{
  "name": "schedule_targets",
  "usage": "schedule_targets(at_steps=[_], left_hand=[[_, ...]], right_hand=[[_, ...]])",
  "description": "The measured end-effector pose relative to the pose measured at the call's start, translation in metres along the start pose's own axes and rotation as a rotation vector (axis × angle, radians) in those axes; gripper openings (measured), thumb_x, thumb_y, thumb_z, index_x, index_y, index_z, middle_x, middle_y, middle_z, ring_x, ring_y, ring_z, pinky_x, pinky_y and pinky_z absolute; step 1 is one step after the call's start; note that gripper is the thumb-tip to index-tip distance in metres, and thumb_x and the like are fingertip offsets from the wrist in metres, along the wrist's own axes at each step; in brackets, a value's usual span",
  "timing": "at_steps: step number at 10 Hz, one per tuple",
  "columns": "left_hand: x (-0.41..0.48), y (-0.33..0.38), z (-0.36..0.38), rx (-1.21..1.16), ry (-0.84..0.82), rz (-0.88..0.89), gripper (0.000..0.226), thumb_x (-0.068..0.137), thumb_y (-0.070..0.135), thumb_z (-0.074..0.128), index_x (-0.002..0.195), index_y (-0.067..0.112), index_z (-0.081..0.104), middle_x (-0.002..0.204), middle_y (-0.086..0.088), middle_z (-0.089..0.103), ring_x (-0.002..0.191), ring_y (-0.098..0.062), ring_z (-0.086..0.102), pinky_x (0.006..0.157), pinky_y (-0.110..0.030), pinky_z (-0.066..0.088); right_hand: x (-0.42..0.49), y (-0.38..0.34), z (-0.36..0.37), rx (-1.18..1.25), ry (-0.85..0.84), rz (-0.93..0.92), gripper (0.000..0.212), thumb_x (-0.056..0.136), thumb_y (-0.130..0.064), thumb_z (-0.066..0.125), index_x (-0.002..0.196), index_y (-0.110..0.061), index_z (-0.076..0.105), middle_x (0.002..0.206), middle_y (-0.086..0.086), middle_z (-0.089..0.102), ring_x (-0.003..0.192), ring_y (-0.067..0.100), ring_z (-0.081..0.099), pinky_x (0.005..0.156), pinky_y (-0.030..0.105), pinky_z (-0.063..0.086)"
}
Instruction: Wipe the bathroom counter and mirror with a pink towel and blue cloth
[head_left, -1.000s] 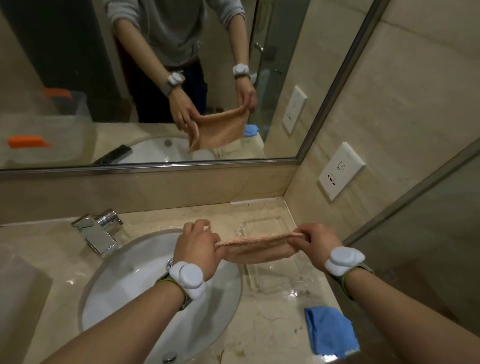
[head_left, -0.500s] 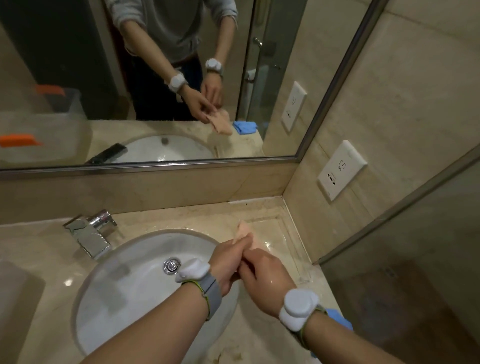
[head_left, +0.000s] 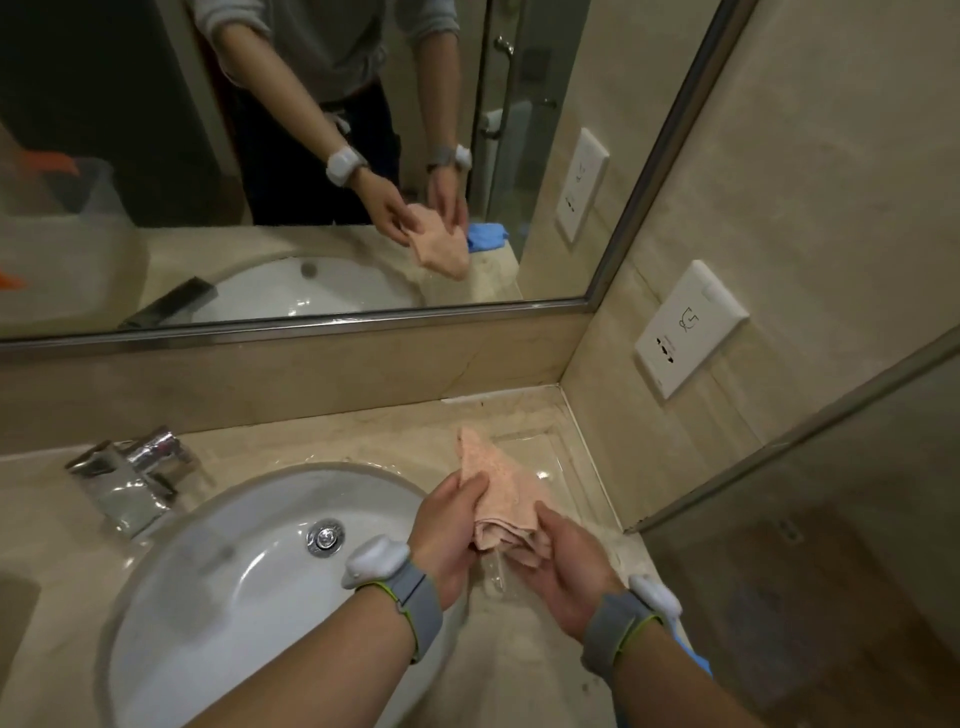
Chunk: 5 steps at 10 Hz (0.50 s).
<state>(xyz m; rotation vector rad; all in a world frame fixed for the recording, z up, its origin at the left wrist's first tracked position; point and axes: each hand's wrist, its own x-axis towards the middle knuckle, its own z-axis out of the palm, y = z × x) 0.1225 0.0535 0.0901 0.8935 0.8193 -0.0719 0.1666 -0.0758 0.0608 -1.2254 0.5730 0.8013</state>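
Both hands hold the pink towel (head_left: 498, 491), folded into a small bundle, above the counter (head_left: 519, 649) just right of the sink. My left hand (head_left: 451, 525) grips its left side and my right hand (head_left: 558, 566) cups its lower right. One corner of the towel sticks up toward the back wall. The blue cloth (head_left: 698, 662) lies on the counter under my right wrist, with only a sliver showing. The mirror (head_left: 260, 156) spans the wall above and reflects the hands, the towel and the blue cloth.
A white oval sink (head_left: 234, 582) with a chrome drain fills the counter's middle, and a chrome tap (head_left: 130, 473) stands at its back left. A clear tray (head_left: 550, 462) lies in the back right corner. A white socket (head_left: 688, 327) is on the right wall; a glass partition (head_left: 805, 519) closes the right side.
The towel, stretched out between both hands a second ago, has been folded together into a bundle. The hands came together, and my right arm now covers most of the blue cloth.
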Motion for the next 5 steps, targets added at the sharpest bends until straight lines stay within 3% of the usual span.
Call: schedule_targets(at_steps=[1, 2, 3, 4, 5], left_hand=[[0.011, -0.01, 0.007, 0.106, 0.03, 0.051, 0.02, 0.102, 0.017, 0.058, 0.117, 0.017, 0.072, 0.106, -0.008, 0.079, 0.093, -0.025, 0.073, 0.075, -0.033, 0.054], [0.026, -0.019, 0.018, 0.169, 0.017, 0.038, 0.018, 0.102, 0.018, 0.06, 0.116, 0.021, 0.07, 0.107, -0.012, 0.077, 0.083, -0.025, 0.069, 0.068, -0.036, 0.055], [0.045, -0.044, 0.01, 0.355, 0.072, -0.012, 0.021, 0.097, 0.019, 0.062, 0.116, 0.014, 0.069, 0.112, -0.01, 0.073, 0.092, -0.029, 0.067, 0.084, -0.043, 0.058], [0.039, -0.056, -0.012, 0.476, 0.116, -0.119, 0.045, 0.097, 0.023, 0.064, 0.141, 0.012, 0.057, 0.105, -0.012, 0.07, 0.091, -0.03, 0.07, 0.079, -0.036, 0.057], [0.025, -0.056, -0.031, 0.386, 0.098, -0.105, 0.033, 0.1, 0.023, 0.059, 0.131, 0.013, 0.062, 0.089, -0.009, 0.07, 0.07, -0.023, 0.065, 0.064, -0.033, 0.051]], right_hand=[[0.016, -0.032, -0.019, -0.298, 0.233, -0.244, 0.027, 0.096, -0.023, 0.063, 0.12, -0.008, 0.066, 0.099, 0.013, 0.075, 0.085, 0.029, 0.073, 0.072, 0.042, 0.061], [0.028, -0.061, -0.031, -0.471, 0.282, -0.328, 0.033, 0.094, -0.022, 0.067, 0.125, -0.009, 0.064, 0.097, 0.008, 0.072, 0.084, 0.027, 0.07, 0.068, 0.04, 0.062], [0.037, -0.072, -0.044, -0.815, 0.301, -0.201, 0.049, 0.096, -0.033, 0.062, 0.14, -0.012, 0.051, 0.116, 0.012, 0.067, 0.095, 0.029, 0.066, 0.071, 0.038, 0.06], [0.032, -0.075, -0.056, -1.389, 0.469, -0.175, 0.047, 0.1, -0.038, 0.048, 0.143, -0.017, 0.048, 0.137, 0.008, 0.059, 0.124, 0.029, 0.057, 0.101, 0.033, 0.046], [0.026, -0.063, -0.048, -1.397, 0.474, -0.239, 0.033, 0.1, -0.034, 0.046, 0.128, -0.025, 0.06, 0.129, 0.005, 0.064, 0.118, 0.028, 0.06, 0.095, 0.029, 0.046]])
